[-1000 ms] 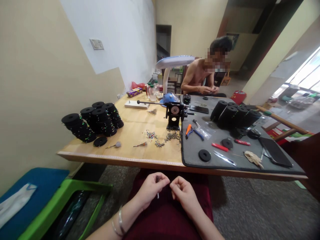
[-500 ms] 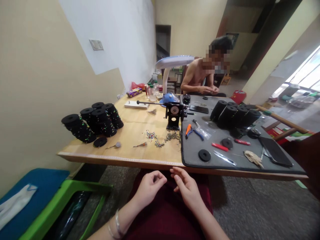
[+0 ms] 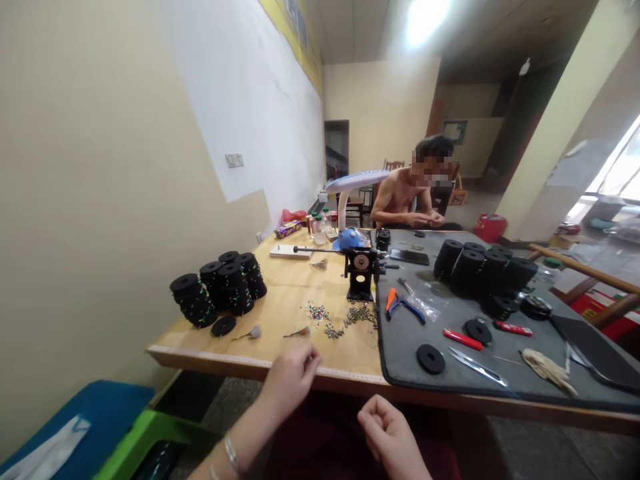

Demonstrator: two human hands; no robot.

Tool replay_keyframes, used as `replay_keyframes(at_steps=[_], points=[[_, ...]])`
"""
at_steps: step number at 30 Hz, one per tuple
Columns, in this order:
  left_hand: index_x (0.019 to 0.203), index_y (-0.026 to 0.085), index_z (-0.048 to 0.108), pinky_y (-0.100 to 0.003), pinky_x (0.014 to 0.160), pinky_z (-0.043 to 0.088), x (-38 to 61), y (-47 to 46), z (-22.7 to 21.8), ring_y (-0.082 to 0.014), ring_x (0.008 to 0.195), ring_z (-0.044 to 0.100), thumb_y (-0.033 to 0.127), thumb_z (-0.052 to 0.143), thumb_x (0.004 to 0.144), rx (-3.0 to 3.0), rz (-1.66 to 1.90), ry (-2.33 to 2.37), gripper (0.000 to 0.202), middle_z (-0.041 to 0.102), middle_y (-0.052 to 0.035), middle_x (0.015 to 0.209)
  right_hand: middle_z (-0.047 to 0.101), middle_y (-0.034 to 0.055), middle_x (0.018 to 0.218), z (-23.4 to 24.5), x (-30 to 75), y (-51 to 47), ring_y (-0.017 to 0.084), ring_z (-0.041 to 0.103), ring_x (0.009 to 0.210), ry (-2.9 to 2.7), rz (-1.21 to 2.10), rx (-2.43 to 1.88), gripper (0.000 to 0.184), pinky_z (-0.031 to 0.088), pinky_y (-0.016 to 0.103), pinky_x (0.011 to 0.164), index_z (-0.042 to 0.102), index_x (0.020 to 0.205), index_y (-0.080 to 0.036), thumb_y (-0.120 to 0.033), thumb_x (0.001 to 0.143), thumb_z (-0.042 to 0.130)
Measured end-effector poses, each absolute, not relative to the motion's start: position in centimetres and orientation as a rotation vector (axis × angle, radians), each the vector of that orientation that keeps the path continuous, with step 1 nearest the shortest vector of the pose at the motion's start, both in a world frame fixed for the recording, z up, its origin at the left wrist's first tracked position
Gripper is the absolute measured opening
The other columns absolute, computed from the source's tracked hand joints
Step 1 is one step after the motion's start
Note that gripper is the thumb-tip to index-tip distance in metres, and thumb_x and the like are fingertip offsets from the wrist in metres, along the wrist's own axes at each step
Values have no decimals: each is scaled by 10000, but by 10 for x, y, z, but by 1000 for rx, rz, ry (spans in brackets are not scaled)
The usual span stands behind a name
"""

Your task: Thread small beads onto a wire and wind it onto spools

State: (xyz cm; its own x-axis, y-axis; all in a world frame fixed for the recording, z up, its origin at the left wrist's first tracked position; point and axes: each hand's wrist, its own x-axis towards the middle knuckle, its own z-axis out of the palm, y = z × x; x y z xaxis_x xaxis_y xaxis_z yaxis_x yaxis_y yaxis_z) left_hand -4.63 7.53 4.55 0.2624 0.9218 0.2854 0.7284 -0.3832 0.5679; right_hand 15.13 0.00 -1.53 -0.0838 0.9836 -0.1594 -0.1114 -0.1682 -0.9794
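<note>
Grip: the left hand [image 3: 290, 379] is curled with its fingertips drawn together, and the right hand [image 3: 390, 433] is loosely folded toward its palm. Neither shows a held object, though whether either pinches something very fine cannot be told.
Hands' place: the left hand is at the front edge of the wooden table [image 3: 280, 293], over the edge; the right hand is lower, below that edge and well apart from the left.
Table: it runs along a cream wall [image 3: 100, 200], with a gray work mat [image 3: 400, 340] covering its right part.
Co-worker: a shirtless person [image 3: 400, 200] sits at the far end, both hands together above the mat's far edge.
Left of the table: black spools [image 3: 217, 290], studded with colored bits, stand stacked in columns.
Center of the table: a black hand-crank winder [image 3: 361, 267] stands beside the mat.
On the mat: more black spools [image 3: 475, 270] stand at the back, with orange-and-blue pliers [image 3: 403, 307] and a black disc [image 3: 430, 359] nearer the front.
Nearest the left hand: a small feathered stem [image 3: 299, 331] lies on the bare wood just beyond the fingers, close to a scatter of colored beads [image 3: 317, 312].
Wrist: a thin metal bangle [image 3: 231, 455] circles the left wrist.
</note>
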Motion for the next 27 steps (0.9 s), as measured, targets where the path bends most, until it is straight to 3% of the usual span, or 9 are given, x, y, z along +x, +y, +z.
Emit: replay_keyframes(at_steps=[5,9,14,19,27], points=[[811,169,602,-304,681,389,-83,140,62,-229,806,597,200,469,831,2312,602,1918,138,663,-98,845,256,-134,371,-22,157,2,35,174,328,-950,1452,-1217,525,104,194,361,395,612,-217,-684,607,635],[849,167,620,-313,685,404,-89,161,60,-243,809,613,182,544,769,2341,524,1898,111,686,-100,852,253,-139,328,-27,159,3,27,159,304,-920,1428,-1213,540,80,188,357,411,612,-211,-705,601,629],[951,177,612,-353,862,384,-67,156,58,-245,985,551,168,542,786,2493,585,1698,180,649,-99,994,293,-136,295,-27,159,1,24,170,278,-870,1484,-1195,539,63,166,335,426,650,-209,-704,600,633],[828,212,643,-325,860,384,-42,153,51,-210,944,537,118,560,781,2652,522,1360,134,643,-37,902,507,-73,370,-26,158,-2,17,213,249,-848,1539,-1194,548,76,154,294,418,695,-210,-709,602,625],[753,191,641,-325,794,386,-38,173,41,-203,824,522,178,542,829,2700,445,1228,125,612,-47,805,514,-74,385,-26,161,-4,9,201,255,-831,1535,-1170,531,75,149,295,423,687,-205,-687,614,633]])
